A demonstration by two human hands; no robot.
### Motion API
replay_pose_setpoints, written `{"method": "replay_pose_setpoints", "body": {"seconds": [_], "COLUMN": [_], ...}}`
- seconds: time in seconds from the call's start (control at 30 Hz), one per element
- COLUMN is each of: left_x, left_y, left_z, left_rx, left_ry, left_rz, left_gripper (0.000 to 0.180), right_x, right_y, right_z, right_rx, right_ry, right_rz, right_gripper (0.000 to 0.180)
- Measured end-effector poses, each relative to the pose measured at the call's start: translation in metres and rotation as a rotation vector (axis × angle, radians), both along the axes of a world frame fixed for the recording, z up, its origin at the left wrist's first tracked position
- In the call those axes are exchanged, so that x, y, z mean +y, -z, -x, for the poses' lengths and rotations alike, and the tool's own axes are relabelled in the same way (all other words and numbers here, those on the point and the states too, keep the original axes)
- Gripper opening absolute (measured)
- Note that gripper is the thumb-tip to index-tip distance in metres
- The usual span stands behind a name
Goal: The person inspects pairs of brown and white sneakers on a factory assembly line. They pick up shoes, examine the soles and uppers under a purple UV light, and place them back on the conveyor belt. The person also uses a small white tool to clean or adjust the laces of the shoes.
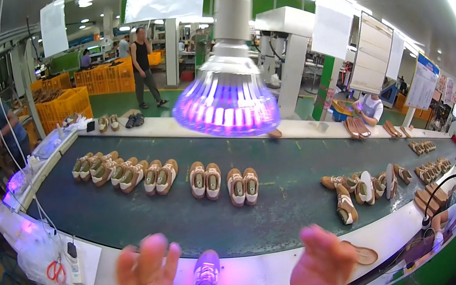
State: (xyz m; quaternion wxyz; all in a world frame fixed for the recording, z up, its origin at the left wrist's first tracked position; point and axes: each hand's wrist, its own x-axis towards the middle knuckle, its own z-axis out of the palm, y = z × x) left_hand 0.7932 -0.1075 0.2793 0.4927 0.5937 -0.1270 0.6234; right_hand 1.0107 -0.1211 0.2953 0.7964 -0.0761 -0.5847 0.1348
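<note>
My left hand [146, 282] is raised at the near edge of the white bench [262, 266], its fingers spread and nothing in them. Just right of it a sneaker [207, 282] rests on the bench, toe pointing away, tinted violet by the light. My right hand [321, 265] is up as well, fingers stretched and holding nothing, some way right of the sneaker. Beside that hand lies a flat tan sole-shaped piece [362, 253]. Neither hand touches the sneaker.
A lamp [226, 95] with violet light hangs ahead. Pairs of brown sneakers [205, 180] line the dark conveyor belt [286, 211]; more shoes [366, 187] stand right. Red scissors [56, 271] and a power strip [75, 271] are at left. People work around the line.
</note>
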Motion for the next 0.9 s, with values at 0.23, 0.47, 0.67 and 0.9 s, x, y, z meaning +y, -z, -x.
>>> {"method": "replay_pose_setpoints", "body": {"seconds": [0.23, 0.47, 0.67, 0.9], "left_x": [-0.082, -0.112, -0.1, -0.116], "left_y": [-0.057, -0.06, -0.053, -0.087], "left_z": [-0.05, -0.056, -0.057, -0.043], "left_rx": [-0.911, -1.02, -0.674, -0.768], "left_ry": [1.755, 1.905, 2.469, 2.509], "left_rz": [0.32, 0.941, 0.715, 0.884], "left_gripper": [0.062, 0.059, 0.074, 0.074], "right_x": [-0.023, -0.007, -0.033, -0.025], "right_y": [-0.041, -0.054, -0.056, -0.053], "right_z": [-0.039, -0.032, -0.045, -0.011], "right_rx": [-0.124, 0.603, -0.04, 0.307], "right_ry": [-0.507, -0.217, -0.563, -0.739], "right_rz": [-0.506, -0.761, -0.565, -0.884], "right_gripper": [0.062, 0.063, 0.059, 0.044]}}
